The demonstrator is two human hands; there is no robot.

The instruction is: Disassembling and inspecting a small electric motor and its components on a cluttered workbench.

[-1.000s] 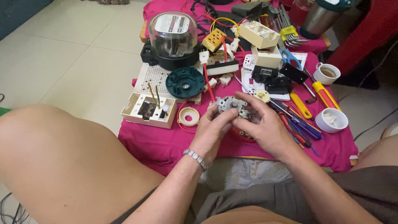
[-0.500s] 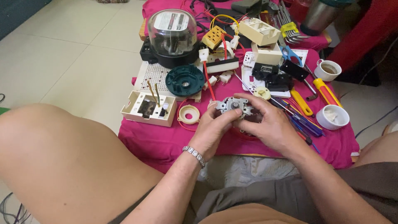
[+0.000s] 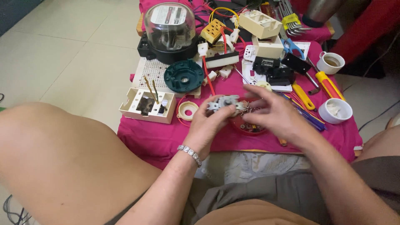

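Note:
My left hand [image 3: 207, 125] grips a small grey-and-white electrical switch part [image 3: 225, 103] above the pink cloth [image 3: 158, 137]. My right hand [image 3: 275, 112] hovers just to the right of that part, its fingers spread and blurred, over a small red dish [image 3: 250, 126] of tiny parts. A metal bracelet [image 3: 189, 153] circles my left wrist. Whether my right fingertips touch the part is unclear.
A glass-domed meter [image 3: 169, 25], a dark green round base [image 3: 183, 76], a cream switch box [image 3: 146, 106], a tape roll [image 3: 187, 111], yellow-handled screwdrivers [image 3: 329, 85] and two white cups [image 3: 335, 110] crowd the low table. My bare knee [image 3: 54, 158] fills the lower left.
My right hand has let go of the grey part and opened, drifting right. My left hand keeps the part and has shifted slightly. The camera moved closer over the table.

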